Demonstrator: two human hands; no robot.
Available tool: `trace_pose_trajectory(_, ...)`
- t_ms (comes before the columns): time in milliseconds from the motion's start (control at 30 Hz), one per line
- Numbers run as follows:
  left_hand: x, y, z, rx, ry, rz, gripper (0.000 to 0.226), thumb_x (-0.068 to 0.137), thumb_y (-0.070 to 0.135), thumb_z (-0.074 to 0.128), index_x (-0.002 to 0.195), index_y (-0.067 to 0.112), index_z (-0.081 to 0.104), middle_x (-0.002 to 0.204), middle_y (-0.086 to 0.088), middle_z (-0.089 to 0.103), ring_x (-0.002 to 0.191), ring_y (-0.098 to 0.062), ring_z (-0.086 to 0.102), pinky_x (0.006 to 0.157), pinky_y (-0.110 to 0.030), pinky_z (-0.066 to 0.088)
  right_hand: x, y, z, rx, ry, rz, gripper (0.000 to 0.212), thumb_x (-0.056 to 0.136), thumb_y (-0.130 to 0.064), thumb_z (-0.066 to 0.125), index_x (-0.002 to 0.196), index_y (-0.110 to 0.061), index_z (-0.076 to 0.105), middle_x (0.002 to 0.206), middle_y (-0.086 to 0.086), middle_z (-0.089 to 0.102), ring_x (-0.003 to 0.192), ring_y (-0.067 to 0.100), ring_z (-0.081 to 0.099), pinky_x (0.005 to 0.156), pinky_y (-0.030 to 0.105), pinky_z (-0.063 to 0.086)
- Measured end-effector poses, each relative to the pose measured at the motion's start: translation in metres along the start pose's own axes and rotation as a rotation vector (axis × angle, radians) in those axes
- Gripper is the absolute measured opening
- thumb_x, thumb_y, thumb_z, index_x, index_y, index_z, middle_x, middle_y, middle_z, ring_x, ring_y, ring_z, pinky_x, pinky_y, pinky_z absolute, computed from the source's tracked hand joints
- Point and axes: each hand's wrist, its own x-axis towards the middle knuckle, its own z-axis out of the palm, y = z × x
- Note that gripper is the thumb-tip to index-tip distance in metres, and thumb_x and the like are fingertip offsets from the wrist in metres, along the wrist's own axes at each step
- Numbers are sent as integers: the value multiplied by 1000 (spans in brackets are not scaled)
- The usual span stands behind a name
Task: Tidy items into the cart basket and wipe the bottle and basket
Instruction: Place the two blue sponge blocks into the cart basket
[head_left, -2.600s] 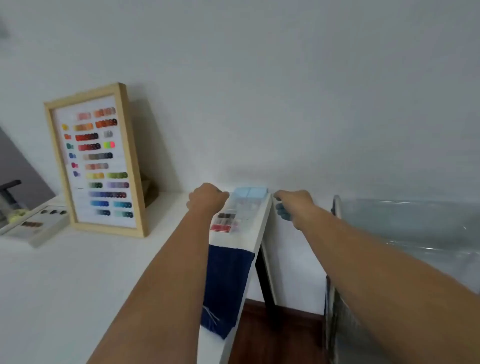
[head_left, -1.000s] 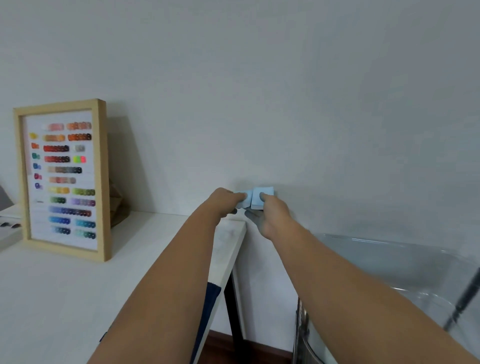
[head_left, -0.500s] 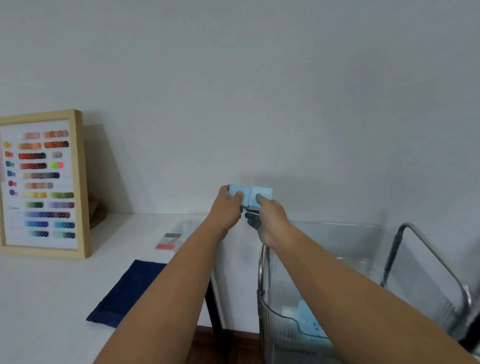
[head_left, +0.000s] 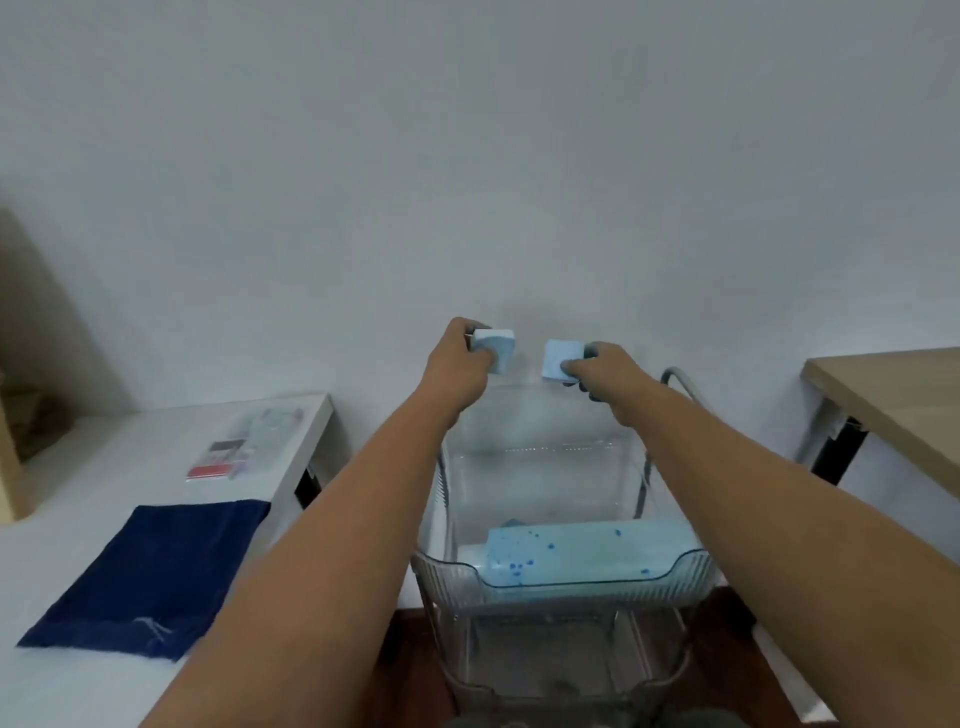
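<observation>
Holding one pale blue block each, the left hand (head_left: 457, 361) pinches the left block (head_left: 496, 349) and the right hand (head_left: 608, 370) pinches the right block (head_left: 560, 359), the two slightly apart above the clear cart basket (head_left: 566, 587). Inside lies a light blue pack (head_left: 582, 551). A navy cloth (head_left: 150, 571) rests on the white table (head_left: 62, 525).

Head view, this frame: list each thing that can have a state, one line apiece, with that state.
Left hand: closed on a light blue block, held above the cart basket.
Right hand: closed on a second light blue block, apart from the first.
Cart basket: holds a light blue pack.
Dark blue cloth: spread flat on the white table, untouched.
Clear case: lying flat on the table.
</observation>
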Motion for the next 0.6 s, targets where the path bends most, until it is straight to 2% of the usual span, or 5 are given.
trace_pose_trajectory(100,3,-22,41,56,-68,-52,26,91,8,55,115,19,56,109,-5,62,87,-19,56,63,-24,44,14,30,-27,-272,-13,52,32,85,-8,62,115,3,58,95,16,59,73,22,53,63,29,42)
trace_pose_trajectory(200,8,-52,79,42,-126,-205,34,88,9,65,119,14,54,111,-10,63,94,-24,61,78,-32,49,28,52,-39,-477,-58,143,35,86,-10,59,118,3,59,97,16,57,86,27,54,69,31,42)
trace_pose_trajectory(367,20,-99,121,141,-193,-432,41,82,10,76,117,-6,63,115,-21,64,101,-30,62,78,-30,46,41,70,-31,-798,-171,262,30,94,-6,48,119,3,61,124,18,62,111,31,60,80,32,49)
trace_pose_trajectory(467,35,-113,140,162,-207,-512,45,81,11,78,116,-12,61,114,-26,65,103,-35,64,90,-40,53,57,77,-26,-791,-142,291,28,92,-6,47,113,0,63,122,18,62,101,33,59,68,32,46)
trace_pose_trajectory(600,51,-116,169,212,-252,-559,30,85,9,71,105,-9,59,87,-21,63,86,-34,65,84,-40,55,80,100,-22,-773,-127,374,27,91,-15,49,64,-8,49,83,10,56,73,25,52,58,27,42)
